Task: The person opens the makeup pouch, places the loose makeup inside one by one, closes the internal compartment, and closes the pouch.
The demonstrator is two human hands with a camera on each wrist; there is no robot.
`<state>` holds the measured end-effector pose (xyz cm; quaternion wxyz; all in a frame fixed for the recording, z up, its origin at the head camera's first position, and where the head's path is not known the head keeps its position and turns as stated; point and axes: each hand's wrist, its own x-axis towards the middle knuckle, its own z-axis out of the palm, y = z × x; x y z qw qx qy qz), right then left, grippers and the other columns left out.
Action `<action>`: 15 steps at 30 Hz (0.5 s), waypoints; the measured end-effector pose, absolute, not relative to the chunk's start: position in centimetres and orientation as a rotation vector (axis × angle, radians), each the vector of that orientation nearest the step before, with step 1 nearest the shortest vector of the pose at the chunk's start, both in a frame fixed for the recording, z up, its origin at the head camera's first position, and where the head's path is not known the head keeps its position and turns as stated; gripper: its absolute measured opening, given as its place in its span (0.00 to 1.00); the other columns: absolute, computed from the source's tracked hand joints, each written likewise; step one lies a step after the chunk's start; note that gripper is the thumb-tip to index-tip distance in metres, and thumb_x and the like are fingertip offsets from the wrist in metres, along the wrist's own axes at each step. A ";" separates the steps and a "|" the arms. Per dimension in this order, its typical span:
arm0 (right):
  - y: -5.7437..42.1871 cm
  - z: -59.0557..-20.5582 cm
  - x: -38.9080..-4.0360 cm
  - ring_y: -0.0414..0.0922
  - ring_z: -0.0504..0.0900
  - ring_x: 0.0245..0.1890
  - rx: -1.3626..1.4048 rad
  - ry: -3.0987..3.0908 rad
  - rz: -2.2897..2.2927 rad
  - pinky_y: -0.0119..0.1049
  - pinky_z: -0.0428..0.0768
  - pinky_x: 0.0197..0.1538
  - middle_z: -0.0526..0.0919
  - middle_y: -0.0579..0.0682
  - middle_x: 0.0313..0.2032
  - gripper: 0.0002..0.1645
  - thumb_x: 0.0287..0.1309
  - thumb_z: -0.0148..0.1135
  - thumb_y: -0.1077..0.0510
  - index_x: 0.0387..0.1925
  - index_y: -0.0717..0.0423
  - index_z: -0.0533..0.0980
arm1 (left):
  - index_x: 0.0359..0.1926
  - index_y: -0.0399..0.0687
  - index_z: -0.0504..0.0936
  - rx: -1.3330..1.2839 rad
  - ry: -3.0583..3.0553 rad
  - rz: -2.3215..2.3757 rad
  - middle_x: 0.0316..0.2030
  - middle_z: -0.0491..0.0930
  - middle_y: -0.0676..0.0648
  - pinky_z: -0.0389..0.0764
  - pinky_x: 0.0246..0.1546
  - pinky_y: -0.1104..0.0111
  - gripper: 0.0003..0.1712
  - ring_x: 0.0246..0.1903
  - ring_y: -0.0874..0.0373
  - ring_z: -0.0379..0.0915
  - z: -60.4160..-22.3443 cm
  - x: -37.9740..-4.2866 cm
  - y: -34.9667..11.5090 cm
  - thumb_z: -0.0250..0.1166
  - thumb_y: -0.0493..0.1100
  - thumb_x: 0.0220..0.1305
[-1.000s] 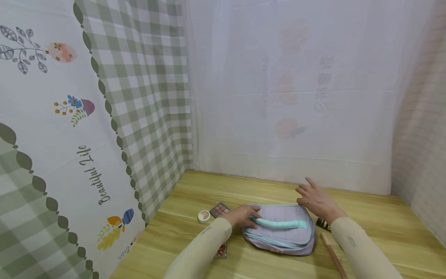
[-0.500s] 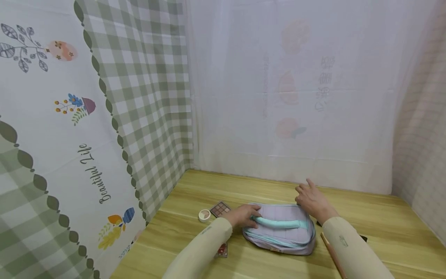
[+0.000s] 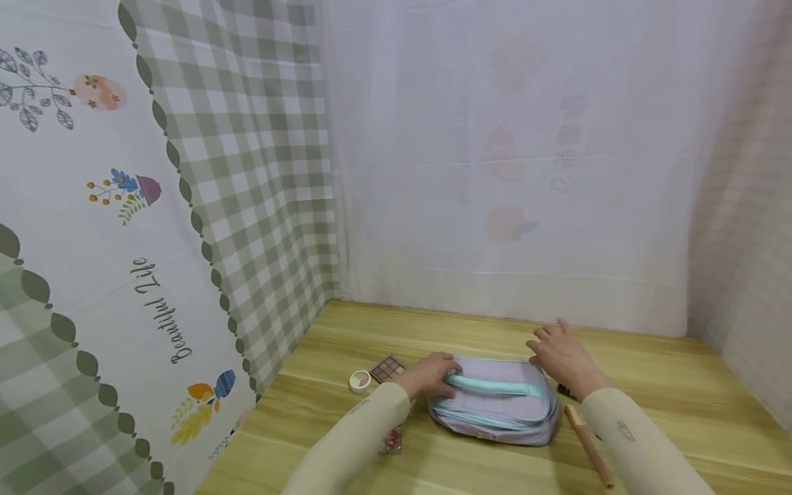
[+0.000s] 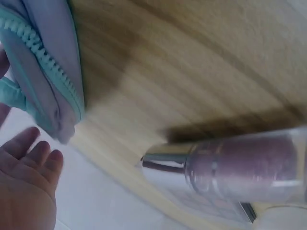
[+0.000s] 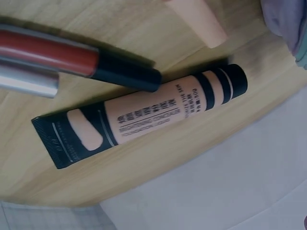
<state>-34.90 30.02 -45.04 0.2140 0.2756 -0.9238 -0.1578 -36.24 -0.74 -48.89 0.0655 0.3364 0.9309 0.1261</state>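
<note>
A lilac makeup bag (image 3: 489, 412) with a mint handle (image 3: 495, 387) and mint zipper trim lies on the wooden table. My left hand (image 3: 427, 376) holds its left end beside the handle, thumb in front and fingers on top. In the left wrist view, curled fingertips of the left hand (image 4: 26, 187) show below the zipper teeth (image 4: 41, 52). At the bag's back right corner, my right hand (image 3: 568, 361) pinches the zippered rim, one finger raised. Its thumb and any zipper pull are hidden. The right wrist view catches only an edge of the bag (image 5: 283, 17).
Left of the bag lie an eyeshadow palette (image 3: 386, 369), a round compact (image 3: 359, 381) and a small red-toned case (image 3: 391, 440). A pink bottle (image 4: 244, 167) lies nearby. On the right are a cream tube (image 5: 144, 115), a lip gloss (image 5: 53, 52) and a peach stick (image 3: 588, 443).
The bag has tipped slightly, showing more of its front side. My right hand has shifted a little right along the rim. The left hand keeps its place on the bag.
</note>
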 end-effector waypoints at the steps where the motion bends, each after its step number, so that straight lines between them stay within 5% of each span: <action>1: 30.2 -45.0 -34.8 0.59 0.78 0.51 0.757 -2.569 -0.423 0.65 0.67 0.60 0.83 0.59 0.46 0.18 0.52 0.74 0.48 0.41 0.54 0.84 | 0.63 0.52 0.76 0.979 2.815 0.390 0.70 0.65 0.44 0.64 0.67 0.64 0.31 0.70 0.51 0.58 -48.8 -36.2 -0.9 0.73 0.49 0.60; 15: 31.1 -44.6 -32.8 0.62 0.77 0.55 0.655 -2.664 -0.247 0.67 0.65 0.61 0.80 0.62 0.53 0.28 0.63 0.62 0.39 0.51 0.58 0.81 | 0.72 0.46 0.66 0.881 2.785 0.576 0.70 0.64 0.43 0.62 0.68 0.58 0.38 0.70 0.49 0.57 -47.7 -36.9 -4.0 0.63 0.57 0.68</action>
